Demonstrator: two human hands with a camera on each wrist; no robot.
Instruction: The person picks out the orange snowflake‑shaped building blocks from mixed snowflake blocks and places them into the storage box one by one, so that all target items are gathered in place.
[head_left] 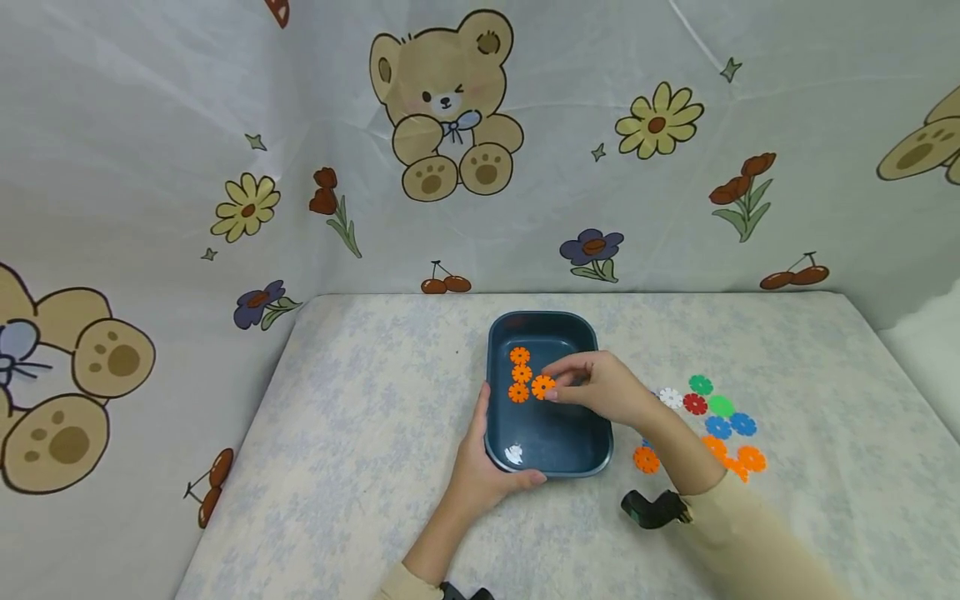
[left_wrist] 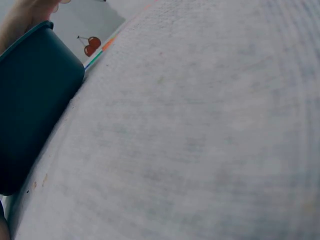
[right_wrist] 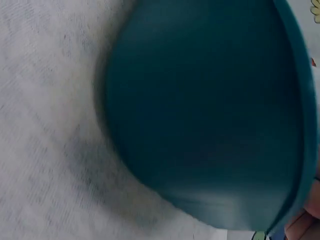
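Both arms wear pale cream long sleeves, cuffs pushed up. A small black camera mount (head_left: 654, 509) sits strapped at the right wrist; hands bare.

A pale, blue-mottled quilted table cover (head_left: 360, 433) fills the foreground, its weave showing close up in both wrist views. Behind and to either side hangs a light grey fabric backdrop (head_left: 135, 108) printed with cartoon figures: a winking tan teddy bear with a blue bow (head_left: 446, 104) at centre, a yellow daisy (head_left: 658, 121) to its right, a second yellow daisy (head_left: 246, 206) to its left, red tulips (head_left: 742, 196), a purple flower (head_left: 592, 250) and a pair of red cherries (head_left: 446, 283) just above the cover's far edge. A larger bear print (head_left: 56, 383) shows at the left edge.
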